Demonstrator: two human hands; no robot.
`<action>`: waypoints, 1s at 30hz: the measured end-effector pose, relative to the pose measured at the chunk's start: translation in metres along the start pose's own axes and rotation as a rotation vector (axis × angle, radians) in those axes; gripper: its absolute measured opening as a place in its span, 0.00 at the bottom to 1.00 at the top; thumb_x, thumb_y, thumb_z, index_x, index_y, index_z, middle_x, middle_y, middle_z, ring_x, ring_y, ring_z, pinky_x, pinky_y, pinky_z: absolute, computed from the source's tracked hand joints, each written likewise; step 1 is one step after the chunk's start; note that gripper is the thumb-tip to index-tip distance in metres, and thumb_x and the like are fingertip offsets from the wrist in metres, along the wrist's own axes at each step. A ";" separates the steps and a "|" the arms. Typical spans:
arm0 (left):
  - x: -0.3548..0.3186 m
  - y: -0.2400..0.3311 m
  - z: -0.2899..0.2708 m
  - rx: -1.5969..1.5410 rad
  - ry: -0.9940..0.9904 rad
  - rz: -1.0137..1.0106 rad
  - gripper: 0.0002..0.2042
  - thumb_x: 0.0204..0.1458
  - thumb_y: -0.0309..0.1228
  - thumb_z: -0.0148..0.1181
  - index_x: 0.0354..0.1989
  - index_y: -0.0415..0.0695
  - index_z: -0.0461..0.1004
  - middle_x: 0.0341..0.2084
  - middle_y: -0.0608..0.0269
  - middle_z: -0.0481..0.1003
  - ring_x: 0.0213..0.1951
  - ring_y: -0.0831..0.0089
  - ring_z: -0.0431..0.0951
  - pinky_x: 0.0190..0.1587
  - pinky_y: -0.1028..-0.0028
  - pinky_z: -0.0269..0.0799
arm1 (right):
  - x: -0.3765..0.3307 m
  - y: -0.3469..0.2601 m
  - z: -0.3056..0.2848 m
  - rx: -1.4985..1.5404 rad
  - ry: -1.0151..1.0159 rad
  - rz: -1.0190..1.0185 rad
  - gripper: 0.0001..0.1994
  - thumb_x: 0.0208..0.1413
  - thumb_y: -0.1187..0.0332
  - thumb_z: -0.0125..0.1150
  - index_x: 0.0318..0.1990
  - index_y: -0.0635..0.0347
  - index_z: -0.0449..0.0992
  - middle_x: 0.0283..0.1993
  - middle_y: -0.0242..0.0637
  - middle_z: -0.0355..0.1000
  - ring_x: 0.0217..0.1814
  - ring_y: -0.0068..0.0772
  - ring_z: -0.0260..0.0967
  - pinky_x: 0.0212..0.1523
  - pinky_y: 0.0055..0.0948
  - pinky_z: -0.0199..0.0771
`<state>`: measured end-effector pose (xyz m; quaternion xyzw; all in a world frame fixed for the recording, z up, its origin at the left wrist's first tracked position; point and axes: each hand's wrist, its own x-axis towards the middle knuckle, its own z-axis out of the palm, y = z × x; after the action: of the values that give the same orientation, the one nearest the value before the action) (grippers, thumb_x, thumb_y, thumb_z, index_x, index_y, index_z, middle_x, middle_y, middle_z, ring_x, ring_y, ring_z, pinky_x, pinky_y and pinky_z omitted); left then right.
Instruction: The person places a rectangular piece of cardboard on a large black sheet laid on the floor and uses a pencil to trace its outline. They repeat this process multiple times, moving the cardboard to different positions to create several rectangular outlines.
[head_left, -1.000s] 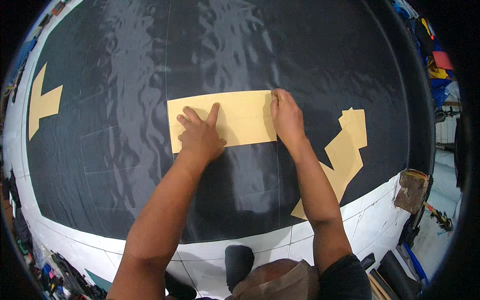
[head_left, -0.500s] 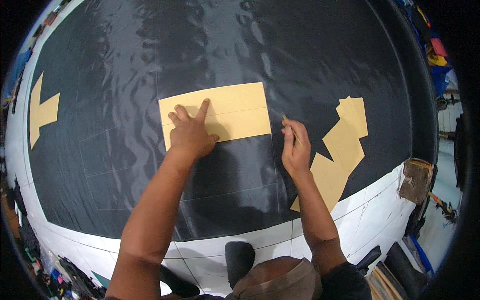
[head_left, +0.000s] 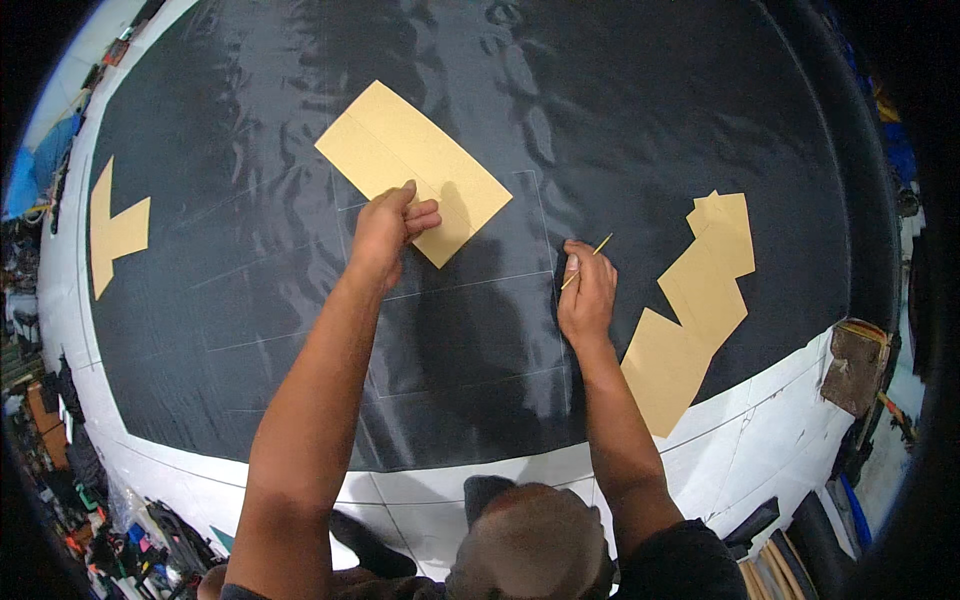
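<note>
My left hand (head_left: 388, 232) is closed at the lower edge of a rectangular yellow card template (head_left: 420, 150), gripping it. The card sits at a slant, and a faint line runs along its length. My right hand (head_left: 588, 295) is closed round a thin yellow stick-like marking tool (head_left: 603, 243), lying across the fingers. Under both hands spreads a shiny black sheet (head_left: 480, 340) with fine pale lines drawn on it. One outlined rectangle shows beside and below the card. I cannot tell how far the card is off the sheet.
Several overlapping yellow card pieces (head_left: 700, 290) lie to the right of my right hand. More yellow card (head_left: 120, 232) lies at the far left. White floor tiles (head_left: 770, 420) border the sheet. A worn brown block (head_left: 855, 368) stands at its right edge, and clutter (head_left: 110, 530) fills the lower left.
My left hand lay spread on the card before; now it grips the card, which has turned and shifted up and left. Outlines show where it lay. The stick has tilted in my right hand.
</note>
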<state>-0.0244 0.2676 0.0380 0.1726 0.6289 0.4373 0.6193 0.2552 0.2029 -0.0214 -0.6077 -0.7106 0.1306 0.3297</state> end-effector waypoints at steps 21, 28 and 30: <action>-0.095 -0.038 -0.140 1.373 0.038 0.052 0.45 0.52 0.36 0.70 0.76 0.48 0.49 0.74 0.39 0.42 0.73 0.36 0.46 0.68 0.48 0.64 | 0.000 -0.093 -0.095 -0.063 -0.063 0.308 0.18 0.72 0.57 0.49 0.49 0.67 0.70 0.55 0.54 0.72 0.55 0.51 0.70 0.58 0.44 0.68; -0.102 -0.013 -0.134 1.331 -0.035 -0.023 0.39 0.58 0.36 0.62 0.76 0.48 0.49 0.75 0.41 0.41 0.75 0.37 0.44 0.68 0.48 0.64 | 0.016 -0.178 -0.160 -0.084 -0.189 0.501 0.20 0.73 0.52 0.48 0.43 0.65 0.65 0.53 0.51 0.74 0.50 0.46 0.75 0.53 0.42 0.72; -0.100 -0.014 -0.129 1.331 -0.034 -0.023 0.37 0.59 0.36 0.60 0.76 0.47 0.49 0.75 0.42 0.40 0.74 0.37 0.44 0.68 0.48 0.64 | 0.024 -0.184 -0.168 -0.015 -0.211 0.476 0.18 0.72 0.55 0.52 0.40 0.62 0.63 0.49 0.50 0.75 0.45 0.40 0.77 0.49 0.39 0.74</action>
<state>-0.1221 0.1405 0.0711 0.5183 0.7567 -0.0537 0.3949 0.2165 0.1476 0.2192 -0.7432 -0.5789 0.2622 0.2092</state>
